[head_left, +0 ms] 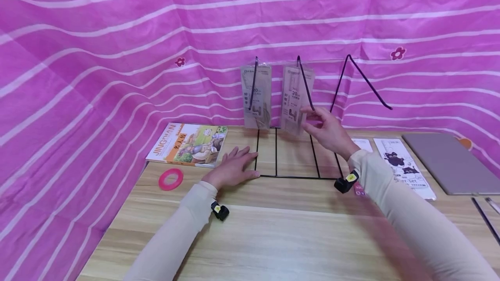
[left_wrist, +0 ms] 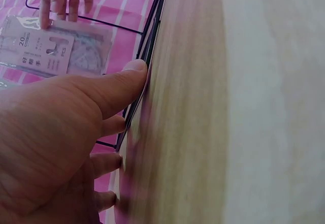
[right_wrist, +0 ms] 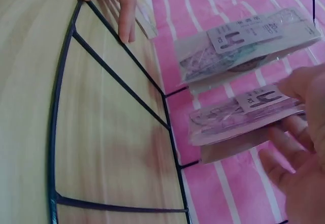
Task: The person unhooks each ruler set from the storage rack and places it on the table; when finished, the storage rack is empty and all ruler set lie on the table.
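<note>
Packets of clear plastic with printed labels, 2 in all, are hung from a black wire rack on a pale wood-grain table. The right-side packet is touched at its edge by the right hand, fingers loosely parted; the rack's base is touched by the left hand, fingers spread, nothing gripped. Each packet is probably light, slick and bendable, best pinched by its side edges.

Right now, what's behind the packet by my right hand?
Pink striped cloth shows around the packet, further back. The patch straight behind it is covered, and your right hand hides a bit beside it. I can't tell what else is there.
</note>
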`<state>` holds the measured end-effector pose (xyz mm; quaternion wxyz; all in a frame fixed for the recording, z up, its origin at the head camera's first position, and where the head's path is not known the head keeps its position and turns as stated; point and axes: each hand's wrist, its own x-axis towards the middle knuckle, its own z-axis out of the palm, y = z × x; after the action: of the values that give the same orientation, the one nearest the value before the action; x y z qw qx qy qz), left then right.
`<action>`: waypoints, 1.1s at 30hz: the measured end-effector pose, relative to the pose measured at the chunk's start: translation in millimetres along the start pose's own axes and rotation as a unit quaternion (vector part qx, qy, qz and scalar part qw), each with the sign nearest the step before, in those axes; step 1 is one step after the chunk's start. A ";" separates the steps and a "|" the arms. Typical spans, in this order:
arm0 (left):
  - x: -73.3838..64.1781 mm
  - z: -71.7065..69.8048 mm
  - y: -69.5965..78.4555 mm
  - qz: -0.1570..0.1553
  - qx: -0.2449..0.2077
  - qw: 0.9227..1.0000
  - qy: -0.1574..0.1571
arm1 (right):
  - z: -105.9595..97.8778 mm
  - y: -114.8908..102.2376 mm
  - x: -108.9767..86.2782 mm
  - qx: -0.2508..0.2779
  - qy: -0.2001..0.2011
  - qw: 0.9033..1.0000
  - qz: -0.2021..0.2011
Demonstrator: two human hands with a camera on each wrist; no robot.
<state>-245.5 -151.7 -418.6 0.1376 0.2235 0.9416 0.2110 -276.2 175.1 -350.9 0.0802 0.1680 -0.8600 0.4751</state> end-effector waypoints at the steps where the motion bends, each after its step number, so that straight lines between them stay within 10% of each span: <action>1: 0.1 0.7 -0.2 0.001 0.000 1.000 0.000 | 1.0 -1.1 -1.2 0.000 0.009 1.000 0.002; 33: -0.6 1.9 -1.1 0.009 -0.014 1.000 0.007 | -35.4 -40.7 -86.4 -0.072 0.005 0.994 -0.084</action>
<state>-244.8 -152.2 -420.7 0.1320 0.2288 0.9375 0.2267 -181.6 203.3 -325.5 0.1359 0.2314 -0.8743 0.4044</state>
